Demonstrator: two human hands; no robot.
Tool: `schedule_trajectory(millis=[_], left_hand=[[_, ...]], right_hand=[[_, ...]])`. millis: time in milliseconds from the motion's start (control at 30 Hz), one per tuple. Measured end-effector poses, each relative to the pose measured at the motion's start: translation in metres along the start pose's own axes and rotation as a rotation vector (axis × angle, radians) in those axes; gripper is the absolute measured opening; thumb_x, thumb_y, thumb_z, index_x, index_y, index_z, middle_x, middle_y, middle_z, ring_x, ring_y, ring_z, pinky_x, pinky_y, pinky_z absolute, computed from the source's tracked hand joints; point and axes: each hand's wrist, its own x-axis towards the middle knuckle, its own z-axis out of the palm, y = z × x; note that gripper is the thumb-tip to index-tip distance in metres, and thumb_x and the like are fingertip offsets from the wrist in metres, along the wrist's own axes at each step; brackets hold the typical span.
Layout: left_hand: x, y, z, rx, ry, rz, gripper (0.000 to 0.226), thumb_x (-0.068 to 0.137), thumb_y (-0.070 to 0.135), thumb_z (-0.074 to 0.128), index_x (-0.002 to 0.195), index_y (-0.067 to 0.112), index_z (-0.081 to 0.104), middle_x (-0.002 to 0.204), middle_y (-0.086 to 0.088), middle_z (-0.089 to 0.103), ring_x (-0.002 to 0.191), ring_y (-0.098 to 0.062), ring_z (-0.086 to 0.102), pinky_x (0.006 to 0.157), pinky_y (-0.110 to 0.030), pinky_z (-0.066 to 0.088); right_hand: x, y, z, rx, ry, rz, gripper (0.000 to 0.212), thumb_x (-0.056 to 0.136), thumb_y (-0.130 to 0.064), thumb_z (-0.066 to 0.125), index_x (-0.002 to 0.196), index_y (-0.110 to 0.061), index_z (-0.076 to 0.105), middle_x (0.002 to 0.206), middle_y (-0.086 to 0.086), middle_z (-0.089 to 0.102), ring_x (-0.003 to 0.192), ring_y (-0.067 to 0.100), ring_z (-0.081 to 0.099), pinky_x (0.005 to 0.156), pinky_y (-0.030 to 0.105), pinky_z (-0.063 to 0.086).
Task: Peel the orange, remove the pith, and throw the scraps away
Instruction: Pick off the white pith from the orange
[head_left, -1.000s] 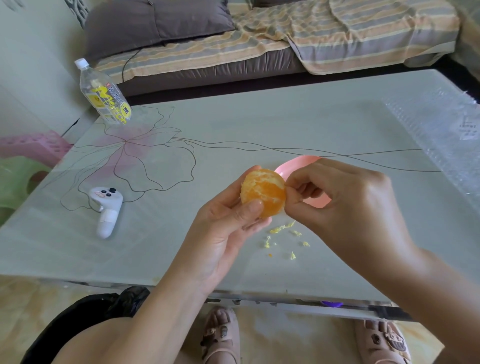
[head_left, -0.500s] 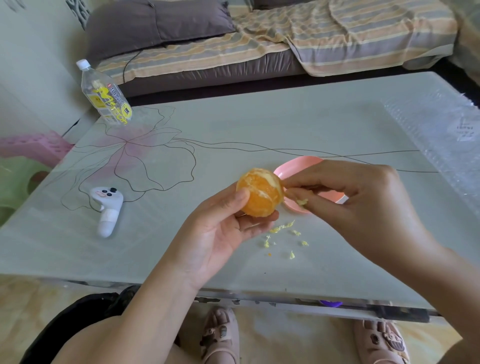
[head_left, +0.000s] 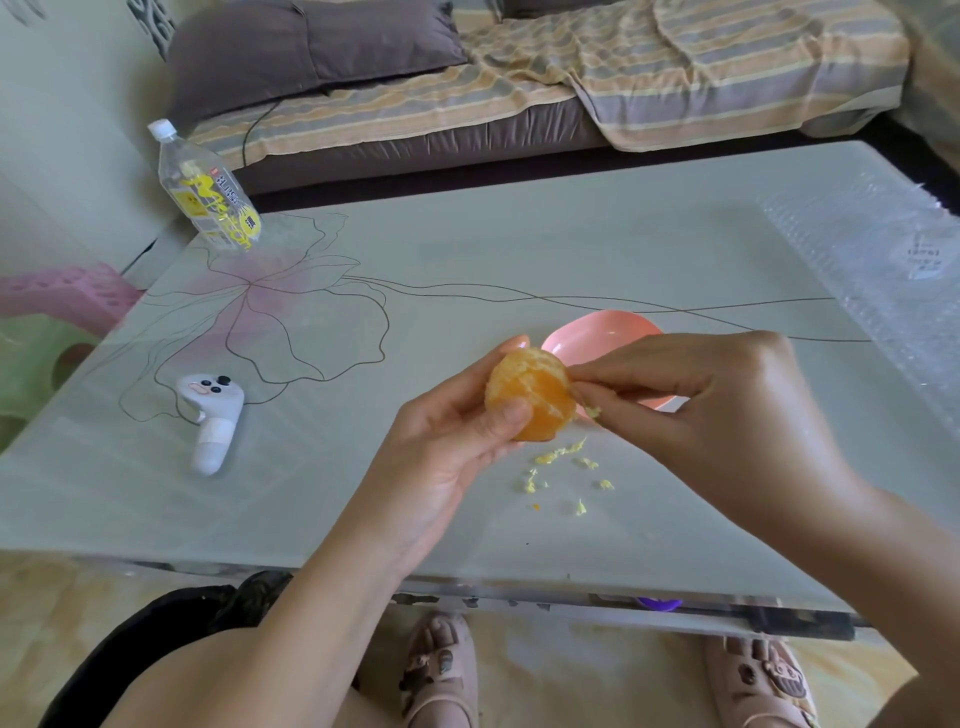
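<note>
Since a moment ago the left thumb has slid from the side of the fruit down across its lower front, and the right fingertips have closed back in against it. The left hand (head_left: 447, 447) now cups the peeled orange (head_left: 535, 387) from below and behind, with the thumb pressed on the front and a fingertip showing over the top. It holds the orange in the air above the near middle of the glass-topped table (head_left: 467, 249). The right hand (head_left: 727, 415) comes in from the right with its fingers curled. The forefinger touches the orange's upper right side, and a pale pith shred (head_left: 592, 413) is pinched under the fingertips just beside the fruit.

Directly behind both hands sits a shallow pink dish (head_left: 597, 338), its near rim hidden by the right hand. Below the orange, small yellowish pith scraps (head_left: 561, 457) lie scattered on the tabletop.

To the left, well apart from the hands, a white handheld controller (head_left: 210, 415) lies on the flower pattern printed on the table. At the far left corner stands a clear plastic bottle (head_left: 208, 197) with a yellow label and a white cap. A sheet of bubble wrap (head_left: 872, 270) covers the right end of the table. Beyond the table is a sofa with a striped blanket (head_left: 675, 67) and a dark pillow (head_left: 311, 47). Sandalled feet (head_left: 441, 670) show under the table's near edge.
</note>
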Motion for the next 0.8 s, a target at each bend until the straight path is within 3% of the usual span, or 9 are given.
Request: schedule_trajectory(millis=[133,333,467,567,700,800], left_hand=[[-0.0002,-0.0027,-0.0007,0.12,0.019,0.028,0.071,0.058,0.038,0.084,0.123,0.022,0.062,0.113,-0.002,0.07,0.114,-0.02,0.062,0.102,-0.039,0.045],[-0.0002,-0.0032,-0.0005,0.146,0.033,0.052,0.071,0.054,0.041,0.086,0.12,0.025,0.064,0.112,-0.002,0.07,0.115,-0.02,0.061,0.103,-0.04,0.042],[-0.0005,-0.0037,0.0001,0.177,0.03,0.051,0.06,0.062,0.031,0.075,0.12,0.027,0.062,0.107,0.002,0.072,0.104,-0.014,0.065,0.091,-0.025,0.047],[-0.0003,-0.0042,-0.0003,0.186,0.03,0.063,0.059,0.062,0.029,0.075,0.121,0.027,0.063,0.107,0.0,0.072,0.101,-0.013,0.066,0.088,-0.021,0.048],[-0.0006,-0.0043,0.0,0.197,0.029,0.089,0.06,0.062,0.028,0.075,0.121,0.026,0.062,0.105,-0.001,0.072,0.098,-0.011,0.066,0.085,-0.019,0.048],[-0.0008,-0.0048,0.0004,0.205,0.028,0.101,0.061,0.063,0.027,0.074,0.122,0.024,0.061,0.104,0.0,0.072,0.097,-0.009,0.066,0.083,-0.017,0.049]], right_hand=[[-0.0013,0.0006,0.0011,0.013,-0.011,0.04,0.008,0.074,-0.018,0.07,0.078,-0.018,0.077,0.07,-0.012,0.073,0.068,-0.004,0.065,0.063,0.01,0.05],[0.0008,0.0009,-0.0005,0.028,-0.05,0.073,0.012,0.075,-0.021,0.069,0.082,-0.019,0.078,0.073,-0.012,0.073,0.069,-0.006,0.066,0.066,0.014,0.05],[-0.0002,-0.0006,0.0001,0.012,-0.049,0.092,0.01,0.075,-0.021,0.069,0.078,-0.021,0.078,0.069,-0.013,0.073,0.063,-0.002,0.066,0.062,0.019,0.051],[-0.0007,-0.002,0.0011,0.011,-0.05,0.084,0.01,0.075,-0.018,0.067,0.074,-0.019,0.077,0.064,-0.009,0.072,0.056,0.004,0.066,0.058,0.024,0.05],[-0.0017,-0.0019,0.0042,-0.071,-0.048,0.069,0.014,0.074,-0.012,0.062,0.065,-0.007,0.071,0.059,0.013,0.064,0.057,0.03,0.062,0.052,0.038,0.049],[-0.0027,-0.0024,0.006,-0.101,-0.039,0.081,0.013,0.072,-0.01,0.06,0.063,-0.007,0.069,0.059,0.015,0.062,0.056,0.032,0.06,0.049,0.038,0.048]])
